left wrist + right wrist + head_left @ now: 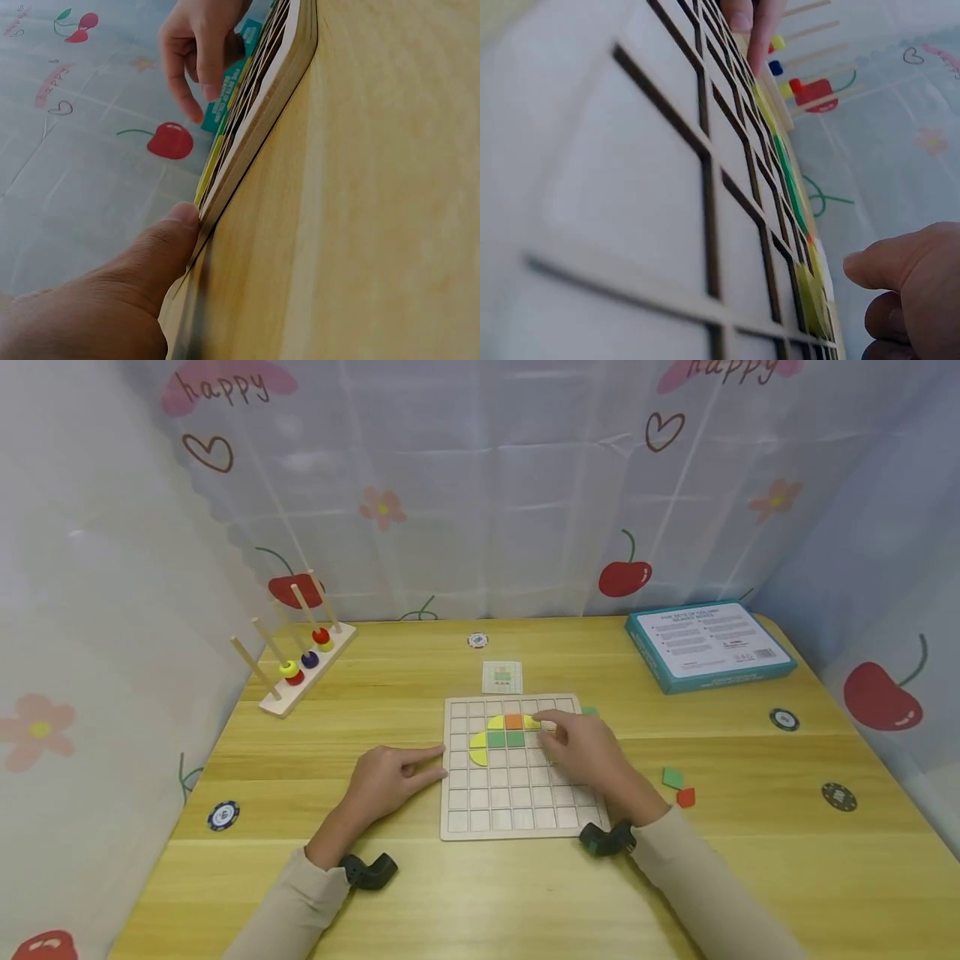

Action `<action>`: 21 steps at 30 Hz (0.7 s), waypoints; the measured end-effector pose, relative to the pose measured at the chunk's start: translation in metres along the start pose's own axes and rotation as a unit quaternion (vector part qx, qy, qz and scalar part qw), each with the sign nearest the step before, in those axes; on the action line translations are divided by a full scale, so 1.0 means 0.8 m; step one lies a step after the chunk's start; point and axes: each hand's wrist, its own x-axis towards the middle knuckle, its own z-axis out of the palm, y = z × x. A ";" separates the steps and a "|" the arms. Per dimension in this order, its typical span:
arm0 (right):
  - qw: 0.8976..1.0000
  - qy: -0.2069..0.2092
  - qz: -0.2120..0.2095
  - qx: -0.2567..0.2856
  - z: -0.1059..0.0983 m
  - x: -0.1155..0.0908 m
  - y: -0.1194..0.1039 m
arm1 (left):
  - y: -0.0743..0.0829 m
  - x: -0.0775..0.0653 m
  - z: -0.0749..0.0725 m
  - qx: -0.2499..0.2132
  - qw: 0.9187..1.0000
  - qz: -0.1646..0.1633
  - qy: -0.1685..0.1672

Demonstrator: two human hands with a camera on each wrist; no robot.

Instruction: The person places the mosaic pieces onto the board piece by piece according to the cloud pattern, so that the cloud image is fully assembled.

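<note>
A wooden grid board (500, 797) lies flat on the table. In its upper cells sit two green squares (497, 739), an orange square (513, 722) and several yellow rounded pieces (478, 750). My left hand (382, 783) touches the board's left edge with thumb and index finger. Over the upper right cells is my right hand (581, 745), its fingertips close to a yellow rounded piece (530, 722). The left wrist view shows that hand's fingers (180, 86) pointing down, apart, nothing visible between them. In the right wrist view a yellow piece (810, 300) lies on the board near the thumb.
A pattern card (502, 677) lies behind the board. Right of it are a loose green piece (672, 777), a red piece (686, 797) and a teal box (712, 643). A peg stand with beads (311, 670) stands at back left. Several poker chips (223, 815) lie around.
</note>
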 end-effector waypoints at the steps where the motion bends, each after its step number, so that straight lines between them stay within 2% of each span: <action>1: 1.000 0.000 0.009 0.006 -0.006 0.001 0.005 | 0.000 0.000 0.000 0.000 1.000 0.001 0.000; 6: 0.999 -0.012 0.041 0.023 -0.036 0.005 0.044 | 0.001 0.001 0.000 0.001 1.000 0.002 0.001; 12: 0.998 -0.029 0.054 -0.003 -0.059 0.006 0.095 | 0.002 0.000 -0.001 0.002 1.000 0.000 0.000; 15: 0.999 -0.036 0.038 -0.015 -0.063 0.006 0.107 | 0.002 0.000 -0.001 0.002 1.000 0.000 0.001; 21: 0.999 -0.038 0.030 -0.025 -0.060 0.006 0.109 | 0.004 0.000 -0.002 0.001 1.000 -0.003 -0.001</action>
